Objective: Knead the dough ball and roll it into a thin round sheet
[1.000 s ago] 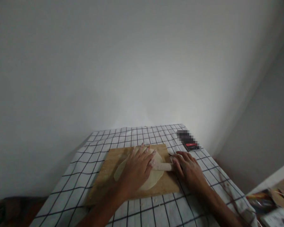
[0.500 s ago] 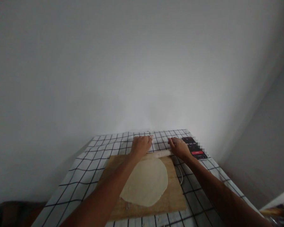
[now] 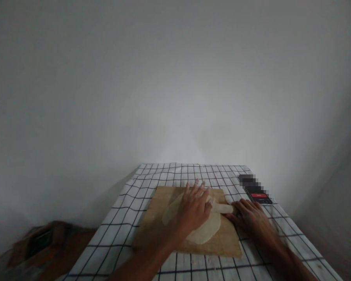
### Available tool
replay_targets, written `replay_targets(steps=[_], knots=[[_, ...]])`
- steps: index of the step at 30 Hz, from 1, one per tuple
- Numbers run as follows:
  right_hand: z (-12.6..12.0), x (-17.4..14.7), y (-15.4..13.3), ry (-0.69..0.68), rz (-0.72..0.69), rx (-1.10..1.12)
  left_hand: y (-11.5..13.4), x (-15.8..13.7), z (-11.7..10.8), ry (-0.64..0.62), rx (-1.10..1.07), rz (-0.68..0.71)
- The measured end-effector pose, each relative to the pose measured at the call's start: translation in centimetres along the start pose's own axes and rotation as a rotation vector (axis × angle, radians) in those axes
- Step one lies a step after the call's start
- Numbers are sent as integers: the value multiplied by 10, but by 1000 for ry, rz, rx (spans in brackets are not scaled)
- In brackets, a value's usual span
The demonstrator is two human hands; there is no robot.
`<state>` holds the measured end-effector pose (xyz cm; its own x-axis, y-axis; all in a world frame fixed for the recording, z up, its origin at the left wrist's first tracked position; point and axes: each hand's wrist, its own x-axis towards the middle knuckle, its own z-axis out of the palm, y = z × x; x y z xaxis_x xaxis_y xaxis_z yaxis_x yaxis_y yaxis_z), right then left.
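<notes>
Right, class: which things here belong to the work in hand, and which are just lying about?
In use:
- rolling pin
- dough sheet
- wooden board
- checked cloth, under the board

Apparently just lying about:
- phone
- blurred brown object, lower left

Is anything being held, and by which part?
A rolling pin: right hand on its right end, left hand open over its left part; right grip unclear.

Dough (image 3: 206,232) cream; rolling pin (image 3: 222,208) off-white; board (image 3: 152,218) tan; tablecloth (image 3: 117,220) white, black grid; far-right phone (image 3: 259,196) black, red bar.
</notes>
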<state>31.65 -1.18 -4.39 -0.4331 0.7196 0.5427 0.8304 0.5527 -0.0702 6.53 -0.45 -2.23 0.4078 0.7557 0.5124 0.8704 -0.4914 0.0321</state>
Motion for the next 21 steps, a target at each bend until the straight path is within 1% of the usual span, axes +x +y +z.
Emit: replay_targets(steps=[3,5,8,10,12,14,16,17,19,21], knots=[[-5,-11,-17,-8,23,8,14,-28,-22,-6,-25,-26],[-7,-10,-34,-10,23,12,13,-43,-35,-28,-19,-52],[-8,-2,-60,-17,-19,11,0,-58,-46,-60,11,-87],[-7,8,-72,-24,-15,38,-15,-59,-46,-73,34,-74],[-4,17,-76,-24,22,85,-32,-51,-40,-87,51,-26],[0,24,-73,-35,52,138,-47,-32,-31,-130,55,15],[4,29,-66,-63,83,185,-62,-6,-21,-226,45,29],[7,31,-62,-74,97,203,-69,8,-14,-297,36,38],[10,32,-54,-87,125,229,-82,36,-2,-371,5,65],[13,31,-49,-89,163,251,-92,56,9,-431,-34,105]])
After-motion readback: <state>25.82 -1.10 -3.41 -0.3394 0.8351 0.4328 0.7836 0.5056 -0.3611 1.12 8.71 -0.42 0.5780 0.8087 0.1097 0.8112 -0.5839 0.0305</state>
